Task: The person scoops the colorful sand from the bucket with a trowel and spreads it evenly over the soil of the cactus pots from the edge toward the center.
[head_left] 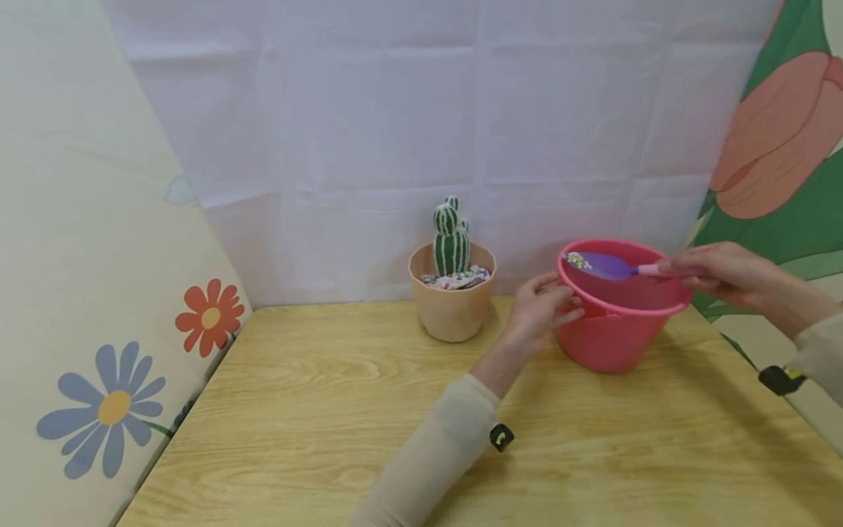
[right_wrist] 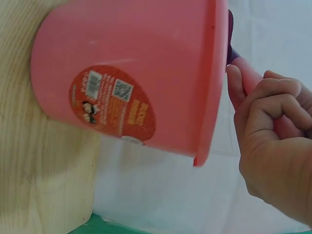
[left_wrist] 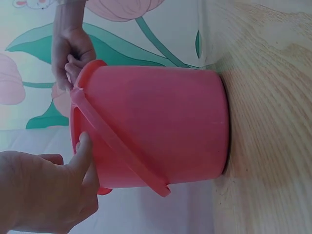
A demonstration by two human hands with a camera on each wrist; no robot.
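A pink bucket (head_left: 609, 340) stands on the table at the right, its handle (left_wrist: 119, 144) hanging down the side. My left hand (head_left: 536, 311) grips the bucket's rim on the left, the thumb against the outer wall in the left wrist view. In my right hand (head_left: 724, 271) is the pink grip of a small trowel (head_left: 609, 267), fingers curled round it. Its purple blade lies level over the bucket's mouth, with small multicoloured pebbles (head_left: 577, 260) at the tip. In the right wrist view the rim hides most of the blade. The bucket's inside bottom is hidden.
Left of the bucket stands a beige pot (head_left: 453, 315) with a green striped cactus (head_left: 451, 249) and multicoloured pebbles around a whitish patch. A white cloth (head_left: 369, 132) hangs behind the wooden table (head_left: 316, 410). Flower-printed walls flank both sides.
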